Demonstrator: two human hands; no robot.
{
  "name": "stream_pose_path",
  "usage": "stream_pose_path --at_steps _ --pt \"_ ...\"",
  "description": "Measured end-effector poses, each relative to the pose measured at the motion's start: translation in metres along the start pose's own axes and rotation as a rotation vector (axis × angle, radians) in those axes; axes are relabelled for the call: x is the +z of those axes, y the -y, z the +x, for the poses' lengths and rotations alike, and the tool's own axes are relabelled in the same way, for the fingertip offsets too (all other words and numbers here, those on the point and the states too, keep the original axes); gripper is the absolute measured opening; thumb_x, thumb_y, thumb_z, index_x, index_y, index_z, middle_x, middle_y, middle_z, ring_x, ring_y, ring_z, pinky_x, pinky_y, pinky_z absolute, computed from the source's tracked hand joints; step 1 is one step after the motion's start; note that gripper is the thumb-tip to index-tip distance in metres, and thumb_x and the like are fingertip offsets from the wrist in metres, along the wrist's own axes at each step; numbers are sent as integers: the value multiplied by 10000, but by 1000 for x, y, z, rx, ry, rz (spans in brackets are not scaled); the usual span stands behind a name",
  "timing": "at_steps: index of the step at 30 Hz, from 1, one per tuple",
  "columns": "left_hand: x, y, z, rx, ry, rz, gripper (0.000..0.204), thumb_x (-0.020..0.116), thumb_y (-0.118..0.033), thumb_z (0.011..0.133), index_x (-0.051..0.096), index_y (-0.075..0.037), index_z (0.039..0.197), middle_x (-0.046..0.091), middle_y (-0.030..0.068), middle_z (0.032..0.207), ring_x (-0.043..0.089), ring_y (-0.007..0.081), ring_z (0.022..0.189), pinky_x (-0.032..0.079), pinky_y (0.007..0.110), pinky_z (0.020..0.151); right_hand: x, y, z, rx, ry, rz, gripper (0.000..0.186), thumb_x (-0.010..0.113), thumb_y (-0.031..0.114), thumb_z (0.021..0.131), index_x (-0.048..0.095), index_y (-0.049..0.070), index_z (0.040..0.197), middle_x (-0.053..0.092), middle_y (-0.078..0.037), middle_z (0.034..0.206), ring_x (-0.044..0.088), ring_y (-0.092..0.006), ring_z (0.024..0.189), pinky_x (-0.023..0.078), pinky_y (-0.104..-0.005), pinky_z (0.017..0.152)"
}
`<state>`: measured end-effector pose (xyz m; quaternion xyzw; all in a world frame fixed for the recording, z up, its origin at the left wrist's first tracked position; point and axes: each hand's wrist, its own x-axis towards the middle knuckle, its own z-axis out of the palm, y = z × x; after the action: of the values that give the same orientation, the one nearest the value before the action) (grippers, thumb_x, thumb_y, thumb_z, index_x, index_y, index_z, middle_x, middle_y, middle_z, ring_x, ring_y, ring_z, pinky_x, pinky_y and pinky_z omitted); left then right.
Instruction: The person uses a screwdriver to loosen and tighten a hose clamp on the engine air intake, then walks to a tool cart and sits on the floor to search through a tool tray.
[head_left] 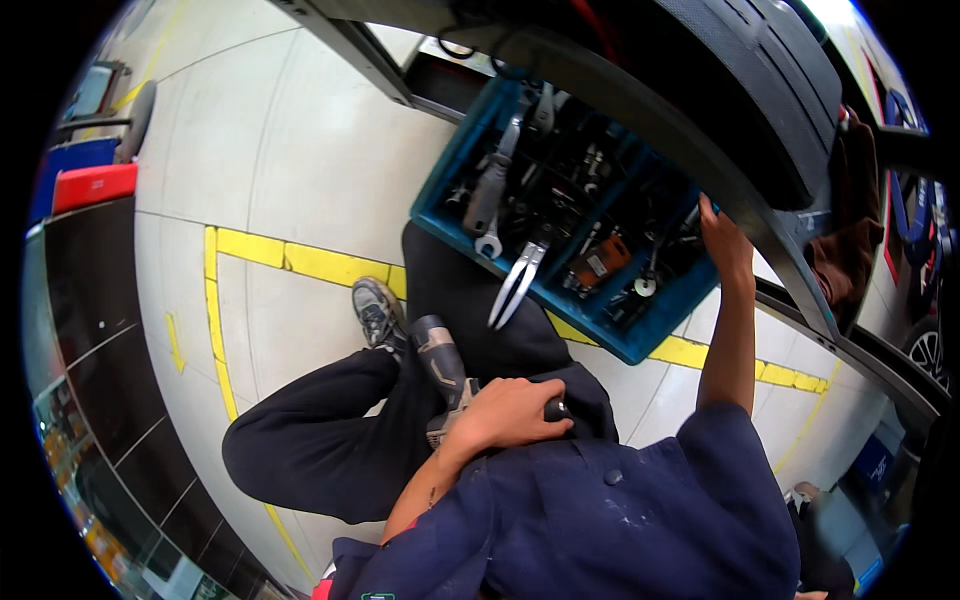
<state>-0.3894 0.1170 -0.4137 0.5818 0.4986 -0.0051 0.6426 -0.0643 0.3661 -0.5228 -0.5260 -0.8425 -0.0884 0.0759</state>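
Observation:
My left hand (512, 410) rests on my lap, closed round a tool with a black rounded handle end (558, 408). The rest of that tool is hidden under the hand. Against its wrist lies a grey, tan and black object (440, 355) shaped like a power tool, partly covered. My right hand (725, 240) reaches to the right side of a blue toolbox (640, 345); its fingertips go in among dark tools and are mostly hidden. The box holds an adjustable wrench (487, 195), pliers with pale handles (520, 283) hanging over the near rim, and an orange-brown piece (598, 260).
A dark metal frame (740, 195) slants above the box, with a black case (740, 90) over it. Brown cloth (845, 265) hangs to the right. Yellow floor tape (310, 260) runs past my shoe (378, 312). A red box (95, 187) stands at far left.

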Motion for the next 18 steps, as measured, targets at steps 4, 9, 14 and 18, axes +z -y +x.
stream_pose_path --at_steps 4,9,14,18 --pt "-6 -7 4 -15 53 23 417 664 -473 850 626 -91 1013 704 175 818 687 381 832 527 453 731 3 -19 8 92 278 26 392 590 374 988 662 84 1242 706 -143 1123 687 -313 1004 543 -380 888" --pt "-6 -9 2 -21 31 18 409 671 -465 845 619 -87 991 696 178 805 682 385 828 519 458 724 -60 89 39 350 545 170 580 619 521 942 610 73 1310 656 -171 1189 696 -332 1019 570 -401 832" --pt "-2 -6 5 -3 11 8 408 676 -461 842 617 -82 982 689 183 794 675 393 818 516 466 721 -51 119 27 377 638 133 546 680 396 918 565 99 1361 528 -290 1311 685 -418 1009 589 -453 817" --pt "-4 -7 7 0 -2 20 410 676 -464 847 602 -72 943 679 183 771 666 396 795 511 461 707 -42 116 26 372 649 128 440 676 244 925 588 95 1330 593 -270 1183 693 -408 978 597 -446 798"
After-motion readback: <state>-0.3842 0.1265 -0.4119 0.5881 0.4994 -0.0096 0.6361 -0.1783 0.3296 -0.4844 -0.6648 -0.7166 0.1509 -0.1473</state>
